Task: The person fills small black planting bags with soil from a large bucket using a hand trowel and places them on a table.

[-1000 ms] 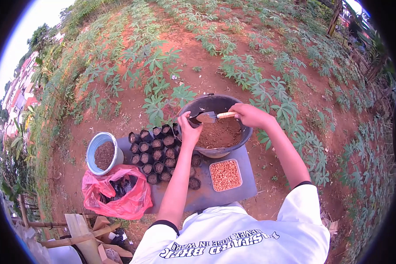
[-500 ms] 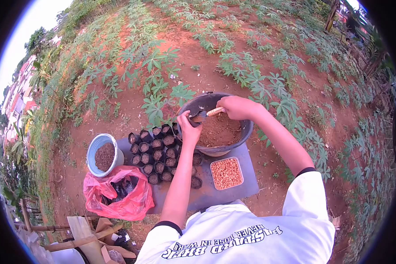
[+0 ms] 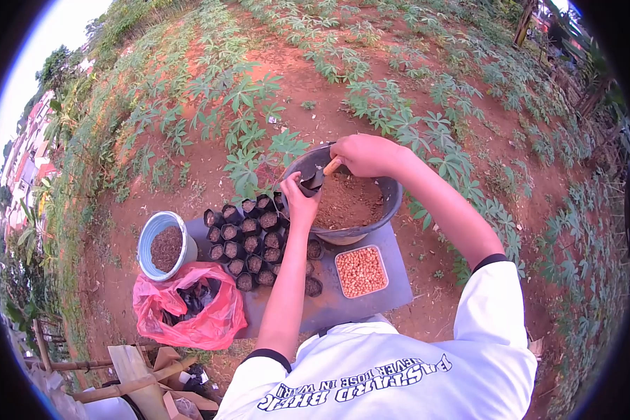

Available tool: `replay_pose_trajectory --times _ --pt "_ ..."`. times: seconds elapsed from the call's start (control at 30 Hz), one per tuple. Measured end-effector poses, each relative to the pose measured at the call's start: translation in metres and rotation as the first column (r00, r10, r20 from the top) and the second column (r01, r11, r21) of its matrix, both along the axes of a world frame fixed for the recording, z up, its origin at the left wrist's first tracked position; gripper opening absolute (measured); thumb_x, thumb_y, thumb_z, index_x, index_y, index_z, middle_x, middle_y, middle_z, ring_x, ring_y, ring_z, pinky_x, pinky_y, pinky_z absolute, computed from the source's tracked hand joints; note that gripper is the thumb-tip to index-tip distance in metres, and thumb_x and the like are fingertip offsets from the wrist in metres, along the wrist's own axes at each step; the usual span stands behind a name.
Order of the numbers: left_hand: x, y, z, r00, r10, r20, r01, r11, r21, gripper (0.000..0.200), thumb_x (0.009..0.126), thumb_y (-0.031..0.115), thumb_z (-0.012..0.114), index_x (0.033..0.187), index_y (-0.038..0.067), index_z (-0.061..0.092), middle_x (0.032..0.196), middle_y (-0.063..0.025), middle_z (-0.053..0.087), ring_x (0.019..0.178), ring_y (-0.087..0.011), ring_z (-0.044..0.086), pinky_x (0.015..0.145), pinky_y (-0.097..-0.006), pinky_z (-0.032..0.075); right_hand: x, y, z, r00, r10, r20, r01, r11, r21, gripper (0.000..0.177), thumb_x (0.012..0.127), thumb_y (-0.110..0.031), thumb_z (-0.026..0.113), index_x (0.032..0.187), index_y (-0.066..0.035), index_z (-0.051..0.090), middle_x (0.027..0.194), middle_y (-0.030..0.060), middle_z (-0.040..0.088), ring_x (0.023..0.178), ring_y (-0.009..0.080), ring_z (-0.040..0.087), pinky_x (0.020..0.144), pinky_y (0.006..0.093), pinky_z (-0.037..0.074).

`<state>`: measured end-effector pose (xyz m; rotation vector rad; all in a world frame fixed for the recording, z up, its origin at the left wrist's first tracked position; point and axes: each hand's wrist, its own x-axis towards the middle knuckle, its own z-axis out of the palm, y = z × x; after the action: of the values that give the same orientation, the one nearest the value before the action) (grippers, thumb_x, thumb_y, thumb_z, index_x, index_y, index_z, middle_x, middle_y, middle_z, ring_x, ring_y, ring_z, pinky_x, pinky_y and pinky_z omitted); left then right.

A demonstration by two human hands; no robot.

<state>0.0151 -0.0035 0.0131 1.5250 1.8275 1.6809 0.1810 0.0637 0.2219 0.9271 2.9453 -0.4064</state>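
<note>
While both hands are working over the black basin [image 3: 393,210], items are standing as follows, clock positions being read from the basin's centre.

Item: black polybag [image 3: 312,185], one; sitting at ten o'clock, above the soil [image 3: 355,203]. Left hand [image 3: 302,204] is holding it, fingers and thumb clamping on its sides.

Item: wooden-handled trowel [image 3: 332,166], one; handle slanting down toward the polybag. Right hand [image 3: 362,155] is gripping it over the one-o'clock rim, fingers closing round the handle. Blade is mostly hiding from view, probably dipping into the polybag's mouth.

Item: soil, reddish brown; covering the basin's floor.

Item: filled black polybags [image 3: 250,245], many; standing upright in close rows at eight o'clock, the left forearm [image 3: 285,301] partly covering them.

Item: clear square tub [image 3: 363,295]; lying near six o'clock, holding orange-yellow kernels [image 3: 361,270].

Item: pale blue bucket [image 3: 190,250]; standing between eight and nine o'clock, containing dark soil [image 3: 166,249].

Item: pink plastic bag [image 3: 220,323]; slumping open at eight o'clock, just below the bucket, with black plastic [image 3: 199,297] showing inside.

Item: grey tabletop [image 3: 395,287]; supporting basin, tub and filled polybags.
</note>
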Motion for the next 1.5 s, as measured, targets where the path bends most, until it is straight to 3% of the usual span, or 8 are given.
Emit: replay_pose_trajectory --times 0.2,0.4,0.67,0.83,1.1,1.2,1.4,1.5 --pt "-0.002 0.002 -0.003 0.999 0.013 0.035 -0.013 1.000 -0.016 0.070 0.070 0.006 0.083 0.128 0.004 0.044 0.118 -0.0189 0.042 0.111 -0.0379 0.049 0.098 -0.0446 0.043 0.019 -0.001 0.002 0.995 0.005 -0.104 -0.002 0.999 0.035 0.017 0.094 -0.011 0.056 0.103 0.000 0.065 0.099 0.0197 0.066 0.097 0.0391 0.063 0.085 0.0475 0.049" --pt "-0.004 0.004 -0.006 0.999 0.022 0.030 -0.021 1.000 -0.023 0.070 0.070 0.008 0.083 0.128 0.005 0.044 0.117 -0.0179 0.043 0.110 -0.0361 0.050 0.098 -0.0440 0.044 0.058 -0.002 0.002 0.949 -0.165 -0.270 0.158 0.986 -0.045 0.019 0.095 -0.010 0.055 0.108 0.001 0.064 0.099 0.0201 0.066 0.096 0.0384 0.063 0.084 0.0456 0.049" --pt "-0.006 0.005 -0.007 0.998 0.031 0.055 -0.028 0.998 -0.054 0.067 0.072 0.008 0.082 0.128 0.006 0.044 0.119 -0.0177 0.044 0.113 -0.0354 0.050 0.099 -0.0441 0.043 0.080 0.015 -0.077 0.888 -0.359 -0.286 0.345 0.933 -0.101 0.020 0.096 -0.009 0.053 0.109 0.001 0.064 0.099 0.0207 0.066 0.100 0.0390 0.062 0.086 0.0458 0.048" --pt "-0.003 0.002 -0.002 0.993 0.066 0.100 -0.058 0.995 -0.085 0.069 0.073 0.007 0.081 0.130 0.005 0.042 0.121 -0.0171 0.043 0.115 -0.0329 0.050 0.100 -0.0422 0.042 0.068 0.031 -0.133 0.892 -0.342 -0.296 0.312 0.939 -0.145 0.025 0.091 -0.003 0.053 0.114 0.000 0.062 0.115 0.0203 0.061 0.109 0.0385 0.060 0.093 0.0447 0.048" --pt "-0.003 0.004 -0.004 0.991 0.132 0.033 -0.126 0.982 -0.141 0.068 0.072 0.007 0.082 0.129 0.005 0.044 0.119 -0.0145 0.045 0.112 -0.0297 0.051 0.098 -0.0391 0.042 0.053 0.053 -0.206 0.790 -0.462 -0.404 0.364 0.883 -0.298 0.041 0.079 0.012 0.048 0.116 0.002 0.061 0.113 0.0193 0.058 0.110 0.0374 0.058 0.096 0.0425 0.047" --pt "-0.006 0.006 -0.009 0.993 0.113 -0.029 -0.116 0.985 -0.129 0.069 0.072 0.008 0.082 0.129 0.005 0.044 0.118 -0.0136 0.046 0.111 -0.0288 0.050 0.097 -0.0391 0.042 0.045 0.059 -0.218 0.762 -0.438 -0.478 0.324 0.896 -0.305 0.041 0.079 0.012 0.048 0.116 0.002 0.060 0.114 0.0192 0.058 0.111 0.0375 0.058 0.097 0.0427 0.046" --pt "-0.009 0.008 -0.016 0.988 0.140 0.064 -0.126 0.974 -0.189 0.068 0.071 0.011 0.083 0.127 0.006 0.046 0.116 -0.0118 0.047 0.111 -0.0265 0.049 0.095 -0.0379 0.041 0.035 0.063 -0.212 0.767 -0.437 -0.471 0.256 0.880 -0.399 0.040 0.078 0.013 0.048 0.115 0.001 0.059 0.115 0.0184 0.058 0.112 0.0372 0.057 0.097 0.0421 0.046" --pt "-0.010 0.010 -0.019 0.986 0.149 0.074 -0.133 0.975 -0.180 0.067 0.072 0.011 0.083 0.127 0.006 0.046 0.115 -0.0119 0.048 0.110 -0.0264 0.050 0.093 -0.0377 0.042 0.033 0.054 -0.214 0.780 -0.344 -0.522 0.227 0.934 -0.277 0.037 0.076 0.013 0.052 0.110 0.000 0.059 0.108 0.0163 0.056 0.111 0.0356 0.056 0.095 0.0428 0.047"
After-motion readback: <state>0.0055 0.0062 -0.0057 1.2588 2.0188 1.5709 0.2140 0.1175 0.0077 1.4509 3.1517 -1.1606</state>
